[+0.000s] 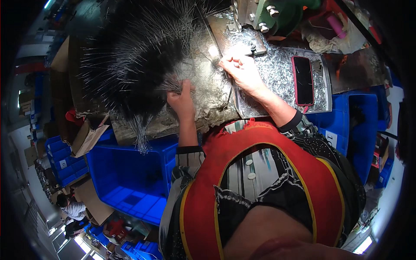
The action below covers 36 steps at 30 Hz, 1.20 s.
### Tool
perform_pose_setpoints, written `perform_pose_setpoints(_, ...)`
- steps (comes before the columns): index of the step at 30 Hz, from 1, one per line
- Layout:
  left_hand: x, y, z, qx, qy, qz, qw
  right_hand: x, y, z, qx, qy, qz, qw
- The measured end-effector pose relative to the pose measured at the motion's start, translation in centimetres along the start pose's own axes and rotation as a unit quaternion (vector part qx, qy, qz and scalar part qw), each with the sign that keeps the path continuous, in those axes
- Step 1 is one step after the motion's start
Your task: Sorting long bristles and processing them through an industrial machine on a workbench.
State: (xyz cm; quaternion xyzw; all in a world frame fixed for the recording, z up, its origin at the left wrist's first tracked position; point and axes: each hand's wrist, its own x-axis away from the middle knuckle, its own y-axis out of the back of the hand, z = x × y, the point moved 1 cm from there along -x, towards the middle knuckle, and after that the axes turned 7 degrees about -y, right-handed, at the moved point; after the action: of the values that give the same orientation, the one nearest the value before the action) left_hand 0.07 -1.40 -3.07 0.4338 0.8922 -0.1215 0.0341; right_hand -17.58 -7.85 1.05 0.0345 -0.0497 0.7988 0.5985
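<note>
My left hand (182,99) is closed round a small bunch of thin wires (173,81), whose silvery ends fan out above the fingers. Beside and beyond it lies a big heap of black strands with thin silvery ends (134,65), covering the left of the worktable (203,95). My right hand (247,73) is under bright light, its thumb and fingertips pinched together close to the metal base of a green machine (277,19). Glare washes out those fingertips, so what they hold cannot be made out.
A red-cased phone (303,81) lies on a tray (327,82) strewn with silvery wire scraps. Blue bins (130,173) stand below the table on both sides. A cloth-lined container with a pink item (336,26) is at the far right. Another person (71,208) is at the lower left.
</note>
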Motion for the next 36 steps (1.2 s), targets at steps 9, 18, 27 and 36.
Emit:
perform_pose_setpoints(9, 0.1, 0.3, 0.1, 0.014, -0.005, -0.015, 1.0, 1.3, 4.1, 1.6, 0.078, -0.049, 0.152, 0.984)
perform_pose_setpoints(18, 0.0, 0.4, 0.0, 0.031, -0.002, -0.018, 0.999, 0.7, 7.9, 3.5, 0.185, 0.031, 0.159, 0.969)
perform_pose_setpoints(27, 0.1, 0.2, -0.4, 0.06, -0.005, -0.03, 0.998, -1.0, 8.5, 4.6, 0.372, 0.023, 0.199, 0.906)
perform_pose_setpoints(36, 0.1, 0.1, -0.9, 0.063, 0.006, -0.016, 0.998, -2.2, 5.4, 6.0, 0.344, 0.159, 0.23, 0.896)
